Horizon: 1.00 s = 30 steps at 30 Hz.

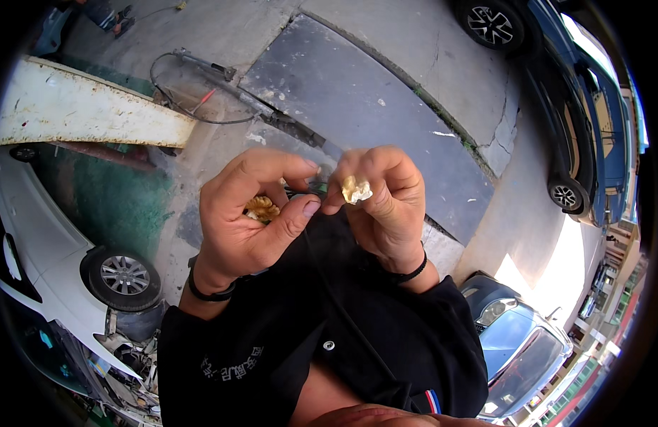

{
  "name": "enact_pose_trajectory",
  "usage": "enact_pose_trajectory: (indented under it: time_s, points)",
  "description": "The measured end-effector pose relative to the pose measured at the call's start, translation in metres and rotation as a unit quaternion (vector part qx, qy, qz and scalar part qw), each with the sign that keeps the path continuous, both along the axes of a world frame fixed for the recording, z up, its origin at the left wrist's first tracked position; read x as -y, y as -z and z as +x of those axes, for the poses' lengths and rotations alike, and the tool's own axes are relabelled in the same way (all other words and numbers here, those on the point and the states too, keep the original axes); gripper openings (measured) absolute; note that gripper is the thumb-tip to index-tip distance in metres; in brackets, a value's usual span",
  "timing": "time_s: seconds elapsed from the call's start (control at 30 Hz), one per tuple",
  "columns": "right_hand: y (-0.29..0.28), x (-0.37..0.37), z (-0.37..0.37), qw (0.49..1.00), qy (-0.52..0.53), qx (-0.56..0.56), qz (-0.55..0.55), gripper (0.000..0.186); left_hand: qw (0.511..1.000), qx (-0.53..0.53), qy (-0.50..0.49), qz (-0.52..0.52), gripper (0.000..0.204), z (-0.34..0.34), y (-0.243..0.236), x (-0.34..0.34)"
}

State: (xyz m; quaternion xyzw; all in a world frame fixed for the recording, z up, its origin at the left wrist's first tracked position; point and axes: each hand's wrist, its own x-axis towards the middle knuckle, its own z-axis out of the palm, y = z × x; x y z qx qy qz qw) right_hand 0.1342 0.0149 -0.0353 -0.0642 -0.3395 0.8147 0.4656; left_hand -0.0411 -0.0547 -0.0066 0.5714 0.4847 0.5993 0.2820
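Grey concrete floor carries a large, flat slate-grey plate, its surface scuffed with pale specks. Just off the plate's left corner lies a long metal tool with a looping black hose; farther left, a rust-spotted white metal beam reaches over green-painted flooring. Beyond the plate's right edge stands a dark blue car, while a white car and a light blue car show toward the lower left and lower right.

Both hands are raised in front of the wearer's black short-sleeved top, overlapping the plate's near edge in view. Curled fingers of the left hand keep a ridged, golden-brown walnut piece against the palm — its thumb and forefinger tips stand slightly apart, close to the right hand. That right hand pinches a smaller, cream-and-yellow walnut fragment between thumb and bent forefinger, the grip closed on it. Something dark and greenish shows between the hands — probably background, though blur makes that hard to tell.
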Motion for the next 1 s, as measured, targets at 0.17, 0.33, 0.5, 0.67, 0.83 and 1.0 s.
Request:
enact_pose_trajectory:
  time_s: [0.17,0.33,0.5,0.67,0.83,1.0]
  points:
    - [0.003,0.001,-0.007,1.000,0.013,-0.002,0.005,0.019,0.996,-0.068,-0.015,0.059,0.022,-0.002,-0.011,-0.003]
    - [0.006,0.009,-0.012,0.994,0.056,0.060,0.073,0.022,0.987,-0.145,-0.030,0.070,0.017,-0.007,-0.017,0.004]
    - [0.000,0.016,-0.013,0.988,0.062,0.120,0.081,0.025,0.982,-0.174,-0.036,0.060,0.013,-0.011,-0.016,0.007]
    - [-0.009,0.017,-0.015,0.971,0.070,0.193,0.120,0.030,0.983,-0.172,-0.045,0.050,0.010,-0.011,-0.010,0.002]
    - [-0.006,-0.004,-0.015,0.942,0.082,0.237,0.222,0.032,0.983,-0.175,-0.058,0.029,0.008,-0.011,0.001,-0.017]
    - [-0.004,-0.006,-0.013,0.945,0.061,0.248,0.203,0.031,0.979,-0.189,-0.063,0.041,0.006,-0.010,0.007,-0.022]
